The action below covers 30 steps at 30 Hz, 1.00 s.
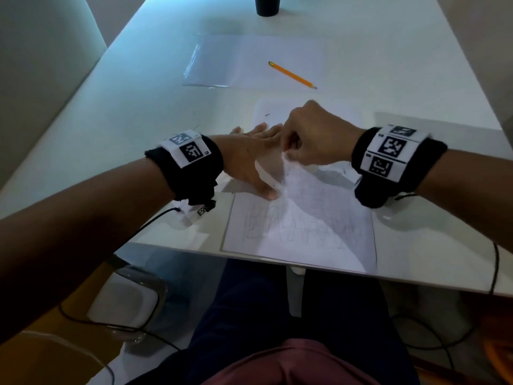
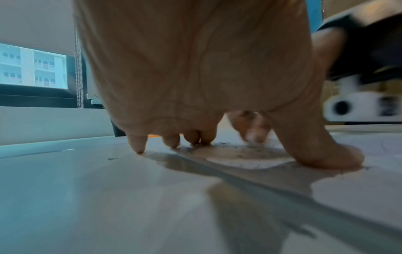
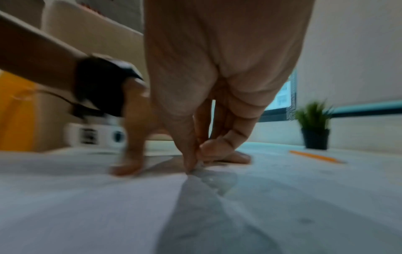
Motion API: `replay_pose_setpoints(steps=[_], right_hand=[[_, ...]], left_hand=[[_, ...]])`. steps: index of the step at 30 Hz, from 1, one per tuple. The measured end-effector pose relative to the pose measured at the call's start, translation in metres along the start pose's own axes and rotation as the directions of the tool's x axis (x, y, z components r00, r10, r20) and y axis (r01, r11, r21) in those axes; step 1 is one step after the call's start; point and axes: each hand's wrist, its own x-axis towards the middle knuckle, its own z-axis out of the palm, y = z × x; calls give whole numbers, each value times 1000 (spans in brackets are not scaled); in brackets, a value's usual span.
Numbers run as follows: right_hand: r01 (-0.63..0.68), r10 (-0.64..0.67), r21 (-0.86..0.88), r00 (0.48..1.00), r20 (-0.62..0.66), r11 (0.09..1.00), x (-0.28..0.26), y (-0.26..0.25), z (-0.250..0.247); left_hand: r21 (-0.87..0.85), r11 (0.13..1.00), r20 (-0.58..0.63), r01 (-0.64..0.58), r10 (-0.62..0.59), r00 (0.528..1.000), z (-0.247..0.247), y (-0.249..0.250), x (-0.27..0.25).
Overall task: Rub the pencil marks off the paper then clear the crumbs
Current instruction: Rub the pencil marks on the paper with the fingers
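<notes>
**Rubbing under way: paper could crease or tear, crumbs could scatter**

Head view: the paper [image 1: 299, 218] lies at the near edge of the table [image 1: 138, 120], pencil marks covering most of it. Left hand [image 1: 249, 159] is flat on the paper's far-left part, fingers straight and spread, pressing it down, holding nothing. Right hand [image 1: 313, 134] is curled just right of it, fingertips pinching something small and pale at the paper, prob. an eraser, but it's too hidden to be sure. Risk, as I judge it: the sheet already bows up nr the rubbing spot; a hard stroke toward the pinned side could crease or tear it. Paper's near edge sits right at the table edge, so a slip could push it off. A pencil [image 1: 293, 75] lies beyond the paper, well apart, on a plastic sleeve [image 1: 222, 62]; a dark cup [image 1: 268, 5] is cut off at top.

Left wrist view: fingertips [image 2: 139, 147] and thumb bear down on the table and paper edge. Dark crumbs [image 2: 239, 152] lie scattered on the paper btwn them; a fast stroke would spread them onto the table. The right hand behind is blurred.

Right wrist view: thumb and fingers [image 3: 191, 159] meet at the paper; what they hold is blurred, can't tell. A potted plant [image 3: 314, 127] stands far beyond the paper.
</notes>
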Motion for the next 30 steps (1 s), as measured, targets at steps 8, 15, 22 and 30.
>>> replay_pose_setpoints(steps=[8, 15, 22, 30], right_hand=[[-61, 62, 29, 998, -19, 998, -2, 5, -1], [-59, 58, 28, 998, 38, 998, -4, 0, -1], [70, -74, 31, 989, 128, 997, -14, -14, 4], [118, -123, 44, 979, 165, 992, -21, -24, 6]], left_hand=[[-18, 1000, 3, 9, -9, 1000, 3, -3, 5], [31, 999, 5, 11, -11, 1000, 0, 0, 4], [75, 996, 30, 53, -55, 998, -2, 3, 5], [102, 992, 71, 76, -83, 994, -6, 6, 5]])
